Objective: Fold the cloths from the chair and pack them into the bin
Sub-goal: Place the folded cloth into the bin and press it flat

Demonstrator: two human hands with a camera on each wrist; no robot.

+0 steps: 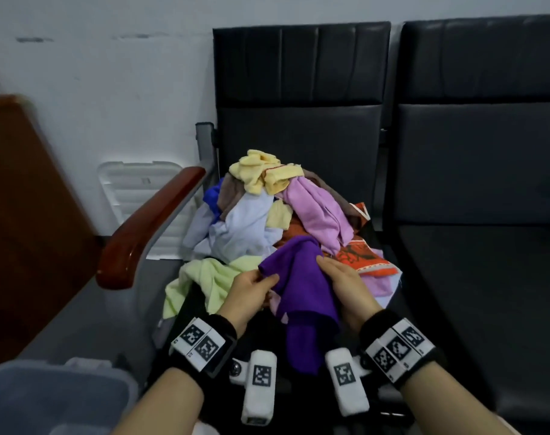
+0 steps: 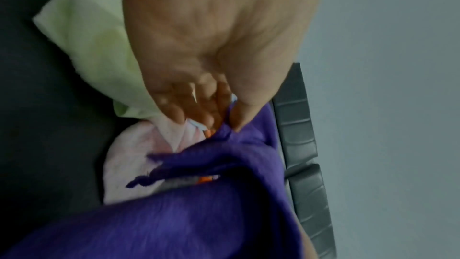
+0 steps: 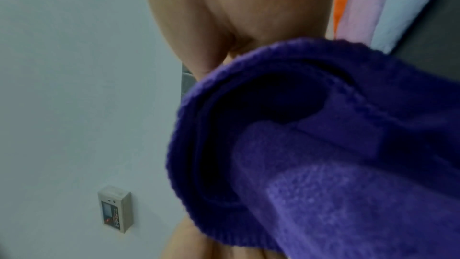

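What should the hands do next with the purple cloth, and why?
Probably lift the purple cloth clear of the pile and spread it out. The left hand and the right hand each pinch its top edge, but it hangs bunched and creased between them, so it likely needs opening flat before any fold.

surface: black chair seat | on it: heap of crumpled cloths
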